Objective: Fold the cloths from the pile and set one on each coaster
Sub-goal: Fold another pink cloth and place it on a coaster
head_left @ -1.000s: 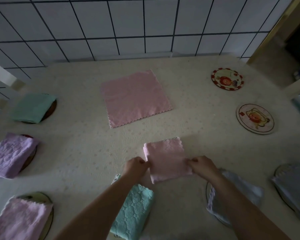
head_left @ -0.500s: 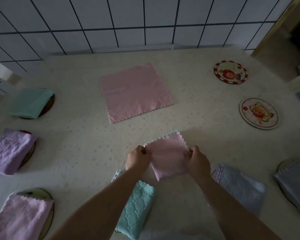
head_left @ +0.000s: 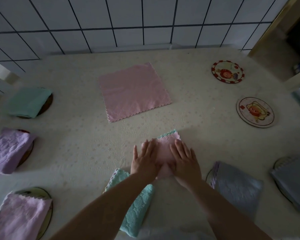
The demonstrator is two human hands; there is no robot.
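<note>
1. Both hands lie flat on the folded pink cloth (head_left: 164,149), fingers straight, so there's no real grip: the left hand (head_left: 144,159) presses its left half, the right hand (head_left: 184,161) its right half
2. That folded pink cloth sits on the desk (head_left: 76,144) near the middle of its front part, with a scalloped mint edge peeking out at the far corner
3. Just behind it, further up the desk, an unfolded pink cloth (head_left: 133,91) lies spread flat
4. Right in front of the folded pink cloth, under the left forearm, there's a folded teal cloth (head_left: 137,205)
5. To the right of the folded pink cloth, a folded grey-lilac cloth (head_left: 235,186) covers most of a coaster, and past that a grey cloth (head_left: 293,181) sits on another one
6. Far right and back from it, two bare coasters with cartoon prints: a red-rimmed coaster (head_left: 227,71) and a pale coaster (head_left: 255,112)
7. Off to the left of it, three more coasters carry cloths: a green cloth (head_left: 29,102) furthest back, a lilac cloth (head_left: 9,149) in the middle, a pink-lilac cloth (head_left: 19,215) nearest
8. A tiled wall (head_left: 128,23) runs behind the desk
</note>
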